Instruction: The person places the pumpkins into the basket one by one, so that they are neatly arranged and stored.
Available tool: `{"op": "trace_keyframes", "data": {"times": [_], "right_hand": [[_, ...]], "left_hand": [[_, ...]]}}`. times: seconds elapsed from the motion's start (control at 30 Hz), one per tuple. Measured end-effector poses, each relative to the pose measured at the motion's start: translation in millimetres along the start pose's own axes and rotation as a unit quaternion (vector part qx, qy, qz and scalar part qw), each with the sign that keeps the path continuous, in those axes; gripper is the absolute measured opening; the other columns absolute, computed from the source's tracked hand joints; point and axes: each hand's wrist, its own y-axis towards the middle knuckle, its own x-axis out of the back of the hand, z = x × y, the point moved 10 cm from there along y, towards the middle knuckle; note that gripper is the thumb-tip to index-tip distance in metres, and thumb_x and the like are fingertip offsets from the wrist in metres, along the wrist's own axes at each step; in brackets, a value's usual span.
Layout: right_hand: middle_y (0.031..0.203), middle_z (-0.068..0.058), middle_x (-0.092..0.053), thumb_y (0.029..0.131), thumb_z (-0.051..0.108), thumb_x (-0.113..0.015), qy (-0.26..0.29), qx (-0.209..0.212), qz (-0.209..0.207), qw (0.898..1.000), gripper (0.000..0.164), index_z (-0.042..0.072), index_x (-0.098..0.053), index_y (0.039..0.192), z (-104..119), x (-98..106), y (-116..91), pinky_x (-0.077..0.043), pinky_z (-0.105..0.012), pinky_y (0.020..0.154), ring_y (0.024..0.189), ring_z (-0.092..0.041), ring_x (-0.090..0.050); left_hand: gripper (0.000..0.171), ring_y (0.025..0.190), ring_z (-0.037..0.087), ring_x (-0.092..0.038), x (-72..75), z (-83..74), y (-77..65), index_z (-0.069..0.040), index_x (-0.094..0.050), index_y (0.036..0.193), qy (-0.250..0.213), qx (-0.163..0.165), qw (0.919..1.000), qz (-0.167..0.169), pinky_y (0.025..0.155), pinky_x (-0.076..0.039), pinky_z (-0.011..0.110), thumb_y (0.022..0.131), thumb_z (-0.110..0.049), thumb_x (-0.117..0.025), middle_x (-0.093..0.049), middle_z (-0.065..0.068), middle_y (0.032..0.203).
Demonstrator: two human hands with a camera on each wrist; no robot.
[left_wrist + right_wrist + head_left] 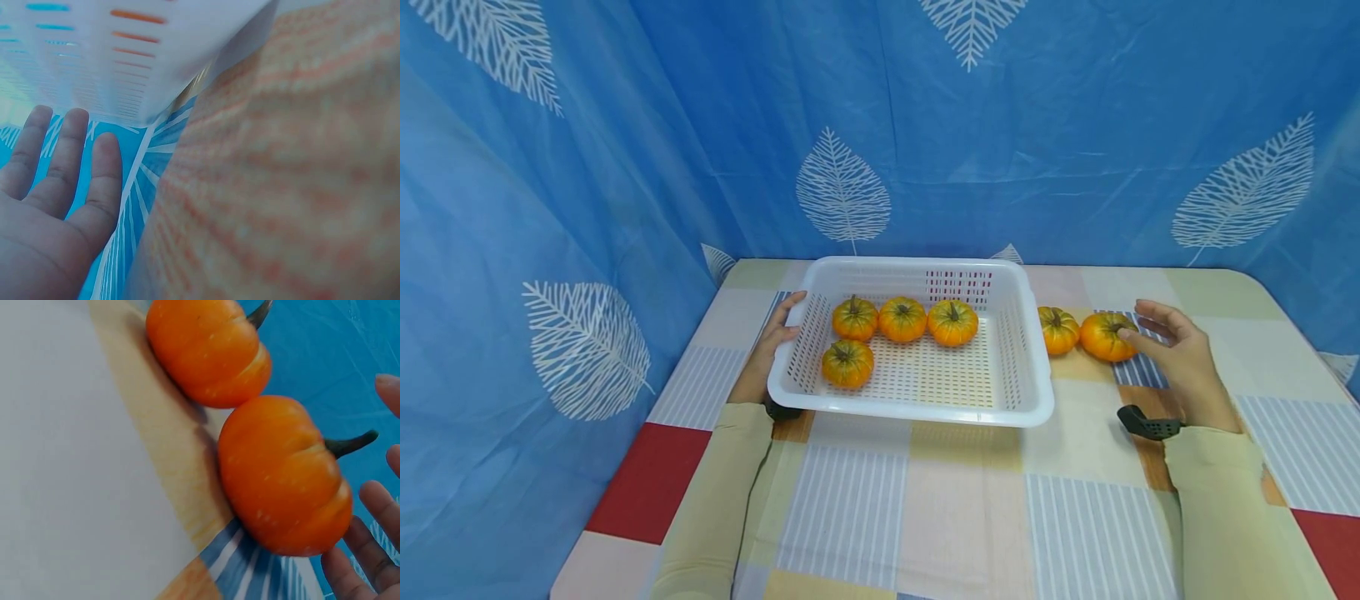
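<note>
A white plastic basket holds several small orange pumpkins. My left hand is at the basket's left side, fingers fairly straight and thumb by the rim; the left wrist view shows its fingers extended beside the slotted wall. To the right of the basket, two more pumpkins sit side by side on the cloth. My right hand is around the right side of the outer pumpkin, fingers spread and thumb near its stem. Whether the fingertips touch it is unclear. The inner pumpkin touches its neighbour.
A patchwork checked tablecloth covers the table. Blue curtains with white leaf prints hang behind and at the left. Dark bands are on both wrists, the right one in plain view.
</note>
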Motion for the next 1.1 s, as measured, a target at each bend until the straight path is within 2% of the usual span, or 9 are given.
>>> {"op": "trace_keyframes", "data": {"times": [0.13,0.27,0.4,0.5,0.67,0.77,1.0,1.1], "right_hand": [[0.174,-0.006,-0.033,0.107,0.032,-0.069,0.009,-0.007,0.016,1.0,0.072,0.02,-0.036,0.169,-11,-3,2,-0.03,-0.021,0.122,0.156,-0.024,-0.03],[0.175,-0.013,-0.029,0.108,0.034,-0.067,-0.013,0.002,0.035,0.999,0.074,0.014,-0.033,0.17,-19,-5,4,-0.034,-0.016,0.117,0.152,-0.028,-0.033],[0.177,-0.016,-0.024,0.107,0.039,-0.066,-0.036,-0.01,0.037,0.999,0.079,0.011,-0.029,0.171,-27,-5,6,-0.034,-0.016,0.117,0.155,-0.037,-0.032],[0.177,-0.021,-0.021,0.107,0.039,-0.066,-0.03,-0.021,0.047,0.998,0.082,0.01,-0.025,0.172,-30,-7,7,-0.033,-0.021,0.12,0.156,-0.04,-0.029],[0.172,-0.032,-0.021,0.107,0.036,-0.068,-0.034,-0.019,0.073,0.997,0.085,0.008,-0.021,0.172,-31,-13,6,-0.041,-0.015,0.111,0.145,-0.032,-0.038],[0.17,-0.033,-0.023,0.106,0.035,-0.07,-0.037,-0.017,0.074,0.996,0.086,0.008,-0.022,0.172,-31,-14,6,-0.044,-0.012,0.104,0.139,-0.027,-0.042],[0.171,-0.033,-0.024,0.106,0.034,-0.069,-0.044,-0.017,0.059,0.997,0.085,0.008,-0.023,0.172,-32,-13,5,-0.043,-0.014,0.108,0.143,-0.033,-0.04],[0.17,-0.033,-0.026,0.106,0.034,-0.069,-0.046,-0.015,0.055,0.997,0.084,0.007,-0.024,0.171,-32,-13,5,-0.043,-0.013,0.107,0.141,-0.03,-0.041]], "left_hand": [[0.066,0.159,0.048,-0.013,-1.4,-0.2,-1.1,-0.029,-0.035,0.161,0.003,0.001,1.0,-0.004,0.122,-0.027,0.057,0.097,-0.01,-0.035,-0.004,0.023,0.178],[0.066,0.158,0.046,-0.015,-1.6,-0.2,-2.1,-0.027,-0.034,0.161,0.01,0.003,0.9999,-0.01,0.12,-0.026,0.057,0.097,-0.01,-0.035,-0.005,0.023,0.178],[0.064,0.156,0.044,-0.018,-1.4,-0.1,-1.9,-0.03,-0.036,0.159,0.016,0.004,0.9998,-0.011,0.119,-0.028,0.055,0.097,-0.01,-0.034,-0.006,0.024,0.177],[0.063,0.155,0.043,-0.018,-1.7,0.4,-1.9,-0.034,-0.039,0.156,0.013,0.004,0.9999,-0.007,0.119,-0.027,0.055,0.098,-0.011,-0.034,-0.005,0.023,0.178],[0.063,0.154,0.043,-0.019,-1.7,-0.2,-2.4,-0.035,-0.04,0.155,0.006,-0.001,1.0,-0.001,0.119,-0.028,0.053,0.098,-0.01,-0.034,-0.004,0.024,0.177],[0.062,0.153,0.042,-0.02,-1.2,-0.6,-3.2,-0.037,-0.041,0.154,0.009,-0.002,1.0,0.0,0.117,-0.032,0.05,0.098,-0.01,-0.035,-0.004,0.025,0.177],[0.062,0.151,0.04,-0.022,-2.5,-1.3,-4.0,-0.041,-0.042,0.152,0.011,-0.002,0.9999,0.007,0.115,-0.032,0.052,0.098,-0.01,-0.035,-0.004,0.025,0.177],[0.061,0.147,0.039,-0.026,-1.5,0.0,-4.7,-0.041,-0.043,0.151,0.02,0.004,0.9998,0.002,0.113,-0.033,0.053,0.098,-0.011,-0.036,-0.008,0.025,0.175]]}}
